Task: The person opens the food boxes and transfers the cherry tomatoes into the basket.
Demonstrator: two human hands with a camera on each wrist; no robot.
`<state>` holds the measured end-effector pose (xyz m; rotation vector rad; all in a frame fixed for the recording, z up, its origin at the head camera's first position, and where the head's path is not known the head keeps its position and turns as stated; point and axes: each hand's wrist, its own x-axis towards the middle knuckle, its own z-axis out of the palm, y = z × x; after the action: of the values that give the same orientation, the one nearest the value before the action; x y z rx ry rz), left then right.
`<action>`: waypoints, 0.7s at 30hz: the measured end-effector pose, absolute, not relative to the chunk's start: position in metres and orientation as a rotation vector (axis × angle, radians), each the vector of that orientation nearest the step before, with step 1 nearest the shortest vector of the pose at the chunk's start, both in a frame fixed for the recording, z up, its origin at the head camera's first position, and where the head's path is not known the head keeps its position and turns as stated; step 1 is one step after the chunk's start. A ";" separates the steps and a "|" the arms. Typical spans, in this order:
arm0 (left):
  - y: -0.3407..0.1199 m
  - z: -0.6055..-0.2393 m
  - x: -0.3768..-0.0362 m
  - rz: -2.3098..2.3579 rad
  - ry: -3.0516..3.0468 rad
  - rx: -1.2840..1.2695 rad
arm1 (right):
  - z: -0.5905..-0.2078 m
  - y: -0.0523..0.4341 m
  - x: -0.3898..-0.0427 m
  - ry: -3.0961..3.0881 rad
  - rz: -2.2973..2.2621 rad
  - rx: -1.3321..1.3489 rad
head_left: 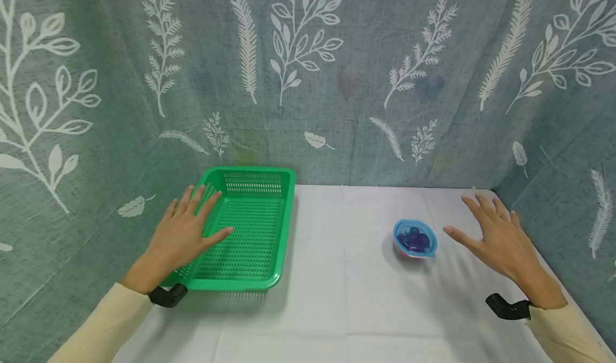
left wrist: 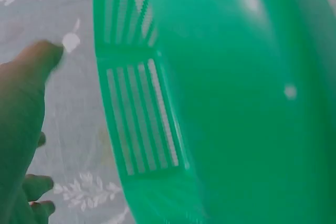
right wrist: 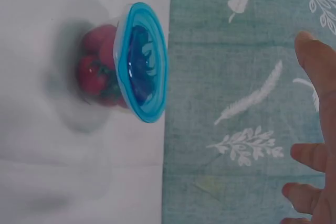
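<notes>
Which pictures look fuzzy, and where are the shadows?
Left wrist view: the green slotted plastic basket fills the frame, soft and blurred, with small glare spots. Right wrist view: the clear lidded tub with a blue lid looks slightly soft and casts a grey shadow. Head view: sharp, with curved edges.

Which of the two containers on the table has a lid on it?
The small clear tub by the right hand has a blue lid; the green basket under the left hand is open-topped.

A green perforated plastic basket (head_left: pixel 250 229) lies flat at the left of the white table, and a small clear tub (head_left: pixel 415 239) with a blue lid, holding red items, stands upright at right.
</notes>
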<state>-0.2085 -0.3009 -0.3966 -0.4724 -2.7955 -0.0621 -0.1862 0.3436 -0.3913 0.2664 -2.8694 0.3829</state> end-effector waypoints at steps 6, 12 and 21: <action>-0.275 -0.396 -0.207 -0.286 -2.634 -0.620 | -0.396 0.338 -0.181 -2.892 0.405 0.234; -0.240 -0.399 -0.206 -0.477 -2.589 -0.698 | -0.405 0.331 -0.173 -2.843 0.408 0.276; -0.183 -0.399 -0.206 -0.674 -2.556 -0.839 | -0.419 0.324 -0.167 -2.757 0.457 0.357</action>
<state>-0.2062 -0.1829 -0.3990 -0.8390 -2.5558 -0.6742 -0.1667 0.3241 -0.4188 0.3567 -2.7575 0.4569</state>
